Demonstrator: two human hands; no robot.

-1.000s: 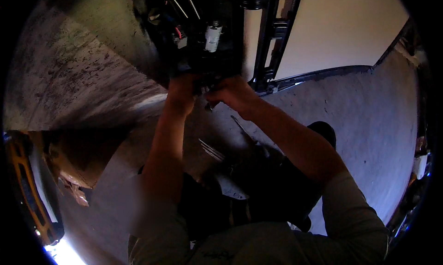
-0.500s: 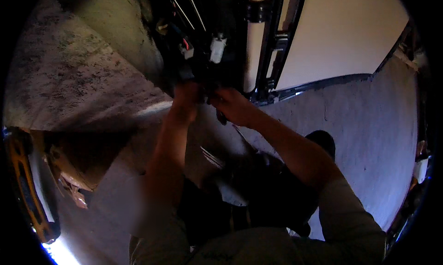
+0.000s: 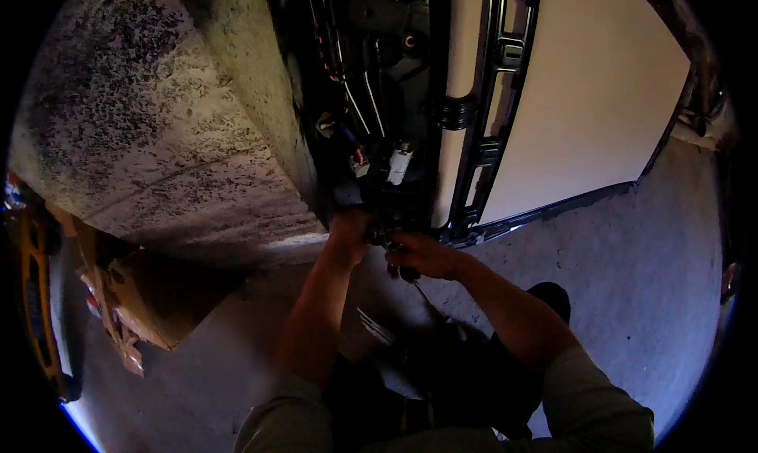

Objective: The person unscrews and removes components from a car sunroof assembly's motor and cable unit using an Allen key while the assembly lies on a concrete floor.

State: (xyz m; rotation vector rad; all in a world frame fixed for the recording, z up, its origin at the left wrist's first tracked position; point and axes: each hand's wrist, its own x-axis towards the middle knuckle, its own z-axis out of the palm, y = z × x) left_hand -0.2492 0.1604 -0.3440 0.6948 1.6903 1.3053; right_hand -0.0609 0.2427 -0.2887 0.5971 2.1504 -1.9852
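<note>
Both my hands are together at the lower end of a dark recess [image 3: 371, 98] lined with wires. My left hand [image 3: 347, 233] has its fingers curled in at the recess's bottom edge; what they hold is lost in shadow. Close on its right, my right hand [image 3: 422, 257] is closed, with a small dark object [image 3: 407, 274] showing under its fingers, too dim to name. Just above the hands sit a white cylindrical part [image 3: 400, 165] and a pale connector [image 3: 360, 167] with red and blue wires.
A beige panel [image 3: 584, 98] with a black slotted frame [image 3: 491, 149] stands to the right. On the left is a rough, stained slab [image 3: 181, 129], with a torn cardboard box [image 3: 170, 303] below it. Thin light rods [image 3: 375, 325] lie near my legs on the grey floor [image 3: 624, 271].
My view has shifted, so the recess, panel and hands appear lower and a little further right, and more of the wiring shows. Both hands stay at the recess's lower end.
</note>
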